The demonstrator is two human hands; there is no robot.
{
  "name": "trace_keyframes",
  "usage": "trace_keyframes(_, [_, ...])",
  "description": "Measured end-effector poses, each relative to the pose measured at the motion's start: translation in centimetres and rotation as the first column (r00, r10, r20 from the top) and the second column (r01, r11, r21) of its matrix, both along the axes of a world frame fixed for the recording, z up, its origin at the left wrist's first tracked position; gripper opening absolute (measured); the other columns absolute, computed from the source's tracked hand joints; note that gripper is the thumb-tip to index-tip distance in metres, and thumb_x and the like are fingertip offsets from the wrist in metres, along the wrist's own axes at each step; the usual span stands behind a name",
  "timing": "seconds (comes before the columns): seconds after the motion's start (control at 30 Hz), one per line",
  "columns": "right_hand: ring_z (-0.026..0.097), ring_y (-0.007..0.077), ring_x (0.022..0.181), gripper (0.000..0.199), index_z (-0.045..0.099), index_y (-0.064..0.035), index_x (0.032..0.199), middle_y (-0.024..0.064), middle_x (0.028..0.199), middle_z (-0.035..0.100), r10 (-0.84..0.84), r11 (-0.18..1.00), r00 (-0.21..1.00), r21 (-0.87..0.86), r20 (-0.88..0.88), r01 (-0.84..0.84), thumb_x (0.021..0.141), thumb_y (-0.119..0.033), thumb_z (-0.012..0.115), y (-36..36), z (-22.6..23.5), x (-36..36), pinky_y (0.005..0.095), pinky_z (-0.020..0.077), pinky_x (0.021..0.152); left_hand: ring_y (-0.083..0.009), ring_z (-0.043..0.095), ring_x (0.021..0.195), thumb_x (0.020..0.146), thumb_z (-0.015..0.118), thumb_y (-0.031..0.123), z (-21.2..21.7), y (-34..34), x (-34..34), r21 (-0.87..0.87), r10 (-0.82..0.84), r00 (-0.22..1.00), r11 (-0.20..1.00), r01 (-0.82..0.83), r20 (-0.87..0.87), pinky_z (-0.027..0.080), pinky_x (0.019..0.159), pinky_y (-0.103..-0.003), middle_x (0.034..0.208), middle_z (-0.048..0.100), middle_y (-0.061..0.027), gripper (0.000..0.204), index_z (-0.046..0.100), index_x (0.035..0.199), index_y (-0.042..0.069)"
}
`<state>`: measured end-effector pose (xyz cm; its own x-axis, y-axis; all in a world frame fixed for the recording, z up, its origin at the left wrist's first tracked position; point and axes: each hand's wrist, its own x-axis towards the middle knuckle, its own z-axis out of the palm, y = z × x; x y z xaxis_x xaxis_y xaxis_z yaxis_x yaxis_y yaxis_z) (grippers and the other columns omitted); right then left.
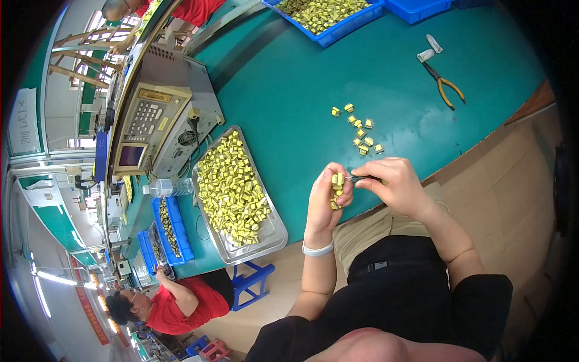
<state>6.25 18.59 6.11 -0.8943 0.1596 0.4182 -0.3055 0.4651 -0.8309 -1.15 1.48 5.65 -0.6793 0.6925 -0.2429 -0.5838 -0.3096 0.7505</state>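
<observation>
In front of my body, at the near edge of the green table, my left hand (321, 202) is closed around a few small yellow-wrapped transformers (338, 180). One is pinched near the fingertips, its pins toward the right. My right hand (399, 184) grips a thin dark tool (360, 178), whose tip meets those pins; fingers hide most of it, so its kind is unclear. Just beyond my hands, several loose transformers (363, 142) lie scattered on the table (289, 114).
On the left, a metal tray (274, 232) holds a heap of transformers, beside a test instrument (172, 108) and a plastic bottle (163, 187). Blue bins (329, 39) stand at the far edge. Pliers with orange handles (445, 84) lie right. A person in red (193, 304) sits left.
</observation>
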Motion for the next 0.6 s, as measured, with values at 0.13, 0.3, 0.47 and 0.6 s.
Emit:
trace_keyframes(0.13, [0.066, 0.0292, 0.069, 0.015, 0.069, -0.0035, 0.095, 0.0131, 0.083, 0.07, -0.036, 0.996, 0.998, -0.082, 0.041, 0.04, 0.081, -0.01, 0.073, 0.4, 0.3, 0.4, 0.0364, 0.051, 0.063, -0.005, 0.037, 0.054, 0.106, 0.042, 0.035, 0.0, 0.6, -1.1, 0.115, 0.009, 0.989, 0.993, -0.026, 0.146, 0.027, 0.046, -0.02, 0.079, 0.05, -0.0013, 0.029, 0.051, 0.097, 0.008])
trace_keyframes(0.3, [0.071, 0.0192, 0.077, 0.019, 0.067, 0.005, 0.102, 0.0138, 0.09, 0.071, -0.051, 0.96, 0.989, -0.267, 0.141, 0.087, 0.083, 0.003, 0.07, 1.2, -0.2, 0.8, 0.028, 0.0544, 0.068, -0.0066, 0.044, 0.058, 0.102, 0.052, 0.031, -1.3, 1.2, -3.9, -0.317, -0.018, 0.984, 0.947, -0.041, -0.178, 0.032, 0.049, -0.021, 0.079, 0.056, -0.0006, 0.028, 0.062, 0.1, 0.005])
trace_keyframes(0.47, [0.071, 0.0168, 0.078, 0.02, 0.067, 0.0056, 0.104, 0.0134, 0.09, 0.071, -0.066, 0.96, 0.985, -0.258, 0.158, 0.105, 0.084, 0.004, 0.069, 1.9, -0.6, 1.0, 0.0263, 0.0544, 0.067, -0.0238, 0.066, 0.078, 0.092, 0.066, 0.024, -0.7, 4.3, -5.3, -0.691, -0.333, 0.652, 0.588, -0.421, -0.681, 0.051, 0.072, -0.035, 0.095, 0.068, -0.0134, 0.024, 0.072, 0.101, 0.002])
trace_keyframes(0.6, [0.07, 0.0165, 0.078, 0.021, 0.066, 0.0059, 0.105, 0.0132, 0.091, 0.07, -0.083, 0.95, 0.987, -0.289, 0.136, 0.12, 0.084, 0.004, 0.069, 2.0, -1.1, 1.2, 0.026, 0.0539, 0.068, -0.0321, 0.066, 0.086, 0.091, 0.065, 0.02, -1.0, 5.8, -5.6, -0.714, -0.457, 0.565, 0.57, -0.408, -0.687, 0.052, 0.076, -0.038, 0.1, 0.066, -0.0174, 0.021, 0.072, 0.101, 0.004])
